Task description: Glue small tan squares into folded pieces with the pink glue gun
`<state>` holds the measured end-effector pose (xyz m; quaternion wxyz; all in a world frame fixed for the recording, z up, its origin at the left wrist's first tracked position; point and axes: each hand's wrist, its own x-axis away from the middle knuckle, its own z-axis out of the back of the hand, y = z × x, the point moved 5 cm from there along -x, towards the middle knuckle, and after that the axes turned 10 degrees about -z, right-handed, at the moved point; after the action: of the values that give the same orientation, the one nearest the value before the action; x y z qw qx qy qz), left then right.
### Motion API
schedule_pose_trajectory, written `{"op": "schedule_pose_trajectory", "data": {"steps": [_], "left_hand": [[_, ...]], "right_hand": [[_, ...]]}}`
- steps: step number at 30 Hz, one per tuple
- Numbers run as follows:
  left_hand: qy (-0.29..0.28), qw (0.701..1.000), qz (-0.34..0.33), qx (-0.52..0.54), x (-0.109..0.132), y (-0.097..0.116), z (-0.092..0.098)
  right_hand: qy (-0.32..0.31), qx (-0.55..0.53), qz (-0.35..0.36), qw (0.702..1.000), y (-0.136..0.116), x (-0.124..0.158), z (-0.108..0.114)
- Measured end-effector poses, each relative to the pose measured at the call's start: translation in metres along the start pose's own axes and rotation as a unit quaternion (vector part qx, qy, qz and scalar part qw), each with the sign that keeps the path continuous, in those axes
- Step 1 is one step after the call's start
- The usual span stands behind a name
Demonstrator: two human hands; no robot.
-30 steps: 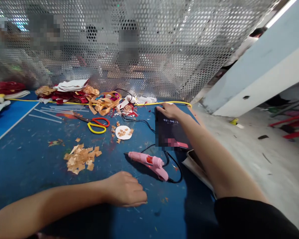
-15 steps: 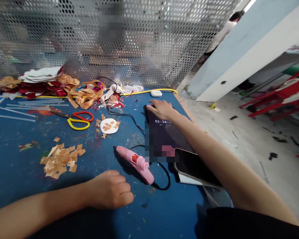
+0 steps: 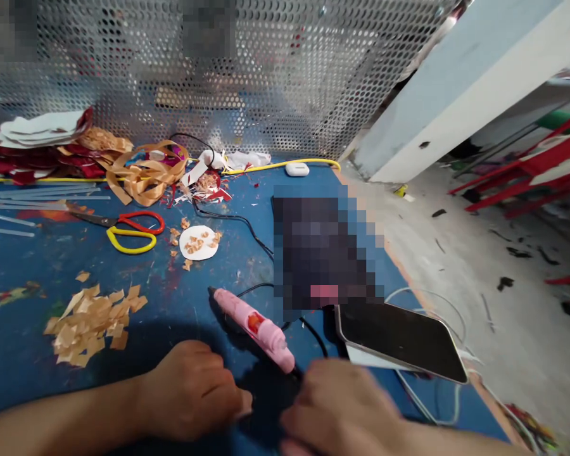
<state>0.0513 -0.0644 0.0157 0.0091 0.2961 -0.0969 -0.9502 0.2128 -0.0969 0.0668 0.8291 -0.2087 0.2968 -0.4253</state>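
My left hand (image 3: 194, 389) is curled into a fist above the blue table's near edge. Whatever it may hold is hidden. To its right, my right hand (image 3: 337, 405) is blurred, its fingers bent and partly cut off by the frame. Between and beyond them lies a pink hot glue gun (image 3: 254, 326), nozzle pointing to the far left, its black cord running under my right hand's side. A pile of small tan ribbon squares (image 3: 90, 326) lies left of my left hand. Farther off is a white disc (image 3: 198, 252) with crumpled tan bits on it.
Scissors (image 3: 135, 231) with red and yellow handles lie near glue sticks (image 3: 52, 193) and tan ribbon (image 3: 147, 177). A dark, pixelated tablet-like device (image 3: 325, 247) and a phone (image 3: 401, 339) sit right. A white earbud case (image 3: 297, 169) is by the perforated metal screen (image 3: 266, 82).
My right hand has left the dark device's far end and come back toward me, beside my left hand. My left hand stays fisted. The camera view has shifted slightly.
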Motion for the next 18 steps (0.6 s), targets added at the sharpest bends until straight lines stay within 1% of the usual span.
{"op": "schedule_pose_trajectory", "data": {"steps": [1, 3, 4, 6, 11, 13, 18], "left_hand": [[0.012, 1.000, -0.001, 0.002, 0.001, 0.000, 0.001], [0.013, 1.000, -0.010, 0.000, 0.002, 0.001, 0.003], [0.010, 1.000, -0.015, -0.005, 0.002, 0.002, 0.003], [0.010, 1.000, -0.018, -0.022, 0.002, 0.002, 0.004], [0.021, 0.999, -0.039, -0.022, 0.000, 0.008, 0.005], [0.014, 0.999, -0.045, -0.024, 0.002, 0.010, 0.004], [-0.060, 0.998, -0.024, 0.011, 0.010, 0.011, -0.006]], "right_hand": [[0.015, 0.039, 0.025, 0.999, -0.003, 0.006, -0.018], [0.036, 0.091, 0.071, 0.993, -0.002, 0.013, -0.050], [0.029, 0.104, 0.077, 0.991, 0.000, 0.014, -0.062], [0.030, 0.106, 0.089, 0.990, 0.004, 0.014, -0.073], [0.044, 0.067, 0.086, 0.993, 0.007, 0.017, -0.070], [0.047, 0.050, 0.080, 0.994, 0.008, 0.018, -0.069], [0.070, 0.026, 0.080, 0.994, 0.008, 0.017, -0.068]]}}
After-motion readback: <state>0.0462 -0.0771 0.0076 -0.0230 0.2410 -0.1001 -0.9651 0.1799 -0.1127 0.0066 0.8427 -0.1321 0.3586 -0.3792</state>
